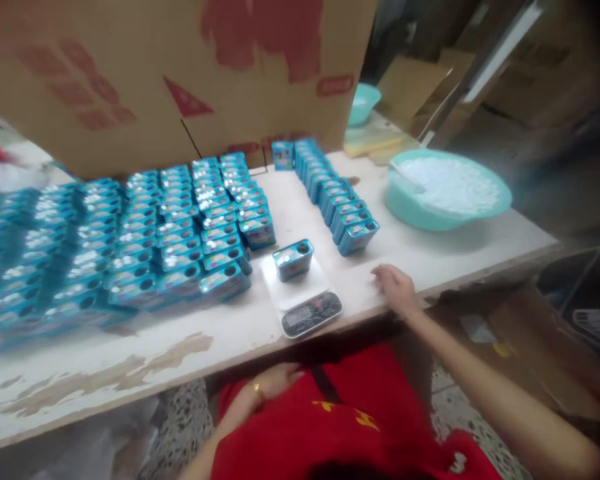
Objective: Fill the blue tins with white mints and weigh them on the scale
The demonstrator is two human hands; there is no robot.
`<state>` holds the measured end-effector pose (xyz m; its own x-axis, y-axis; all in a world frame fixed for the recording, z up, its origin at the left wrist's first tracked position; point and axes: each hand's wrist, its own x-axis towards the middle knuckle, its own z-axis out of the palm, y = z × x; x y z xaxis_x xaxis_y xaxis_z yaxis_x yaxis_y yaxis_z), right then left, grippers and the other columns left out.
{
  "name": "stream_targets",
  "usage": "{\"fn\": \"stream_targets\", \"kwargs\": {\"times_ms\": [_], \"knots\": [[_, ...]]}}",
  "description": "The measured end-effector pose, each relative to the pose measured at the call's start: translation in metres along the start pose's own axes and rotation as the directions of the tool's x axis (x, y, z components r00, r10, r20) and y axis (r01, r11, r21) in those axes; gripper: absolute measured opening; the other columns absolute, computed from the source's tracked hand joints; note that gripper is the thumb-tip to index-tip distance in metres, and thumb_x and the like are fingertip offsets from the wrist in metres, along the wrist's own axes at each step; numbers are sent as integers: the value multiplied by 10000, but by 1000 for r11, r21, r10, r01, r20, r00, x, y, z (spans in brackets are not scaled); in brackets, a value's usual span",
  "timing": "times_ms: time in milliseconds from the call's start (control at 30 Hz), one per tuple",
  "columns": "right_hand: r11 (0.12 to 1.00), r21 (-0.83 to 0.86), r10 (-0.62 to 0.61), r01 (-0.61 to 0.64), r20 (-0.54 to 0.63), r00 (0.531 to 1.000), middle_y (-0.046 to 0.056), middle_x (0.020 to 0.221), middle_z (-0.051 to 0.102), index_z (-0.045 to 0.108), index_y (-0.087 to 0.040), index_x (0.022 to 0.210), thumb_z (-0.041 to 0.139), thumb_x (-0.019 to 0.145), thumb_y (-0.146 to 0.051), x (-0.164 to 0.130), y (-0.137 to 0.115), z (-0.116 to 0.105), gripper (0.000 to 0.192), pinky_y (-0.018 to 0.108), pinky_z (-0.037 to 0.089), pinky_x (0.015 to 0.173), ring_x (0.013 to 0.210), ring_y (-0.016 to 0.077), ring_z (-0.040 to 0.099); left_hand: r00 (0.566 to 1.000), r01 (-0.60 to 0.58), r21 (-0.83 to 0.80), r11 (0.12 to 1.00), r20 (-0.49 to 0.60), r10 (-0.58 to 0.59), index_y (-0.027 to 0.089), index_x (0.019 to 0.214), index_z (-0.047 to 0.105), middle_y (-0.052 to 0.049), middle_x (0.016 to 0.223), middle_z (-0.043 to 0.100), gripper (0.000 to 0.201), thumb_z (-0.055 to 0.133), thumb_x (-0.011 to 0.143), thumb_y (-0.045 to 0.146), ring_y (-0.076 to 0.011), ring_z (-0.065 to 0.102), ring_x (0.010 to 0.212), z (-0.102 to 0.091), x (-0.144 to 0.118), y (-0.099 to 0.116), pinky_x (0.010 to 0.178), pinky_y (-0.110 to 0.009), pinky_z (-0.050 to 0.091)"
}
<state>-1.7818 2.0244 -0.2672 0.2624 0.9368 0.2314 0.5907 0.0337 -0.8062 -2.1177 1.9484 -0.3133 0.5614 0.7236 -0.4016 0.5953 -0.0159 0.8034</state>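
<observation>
- The right hand (396,288) lay flat on the table (430,250) near its front edge, fingers spread and holding nothing. It rested just beside the little scale (305,300).
- One blue tin (293,259) stood alone on the scale's white top — probably so only that tin got weighed.
- The left hand (273,383) sat low against the red shirt (350,413), below the table. It held nothing, fingers loosely curled.
- Many blue tins (130,240) stood in neat rows on the left, and one short row (333,197) stood on the right.
- A green bowl of white powder (447,188) sat further right — easy to reach.
</observation>
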Motion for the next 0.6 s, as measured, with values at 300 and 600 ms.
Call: {"fn": "stream_targets", "kwargs": {"times_ms": [300,600], "knots": [[714,651,275,-257,76,958,-21,660,536,640,-167,832,604,807,-523,-36,-106,61,359,198,398,503,553,82,478,631,-247,263,933,-687,360,193,1149,505,-76,1001,587,366,583,838,371,-151,565,777,-91,-3,92,666,-275,477],[-159,865,433,-475,494,754,48,1040,672,646,-177,944,614,840,-225,-26,-172,96,119,247,488,919,1071,137,598,551,-201,292,935,-756,354,171,1318,432,-119,1161,595,699,701,731,441,-228,555,964,-113,94,79,867,-386,437]]}}
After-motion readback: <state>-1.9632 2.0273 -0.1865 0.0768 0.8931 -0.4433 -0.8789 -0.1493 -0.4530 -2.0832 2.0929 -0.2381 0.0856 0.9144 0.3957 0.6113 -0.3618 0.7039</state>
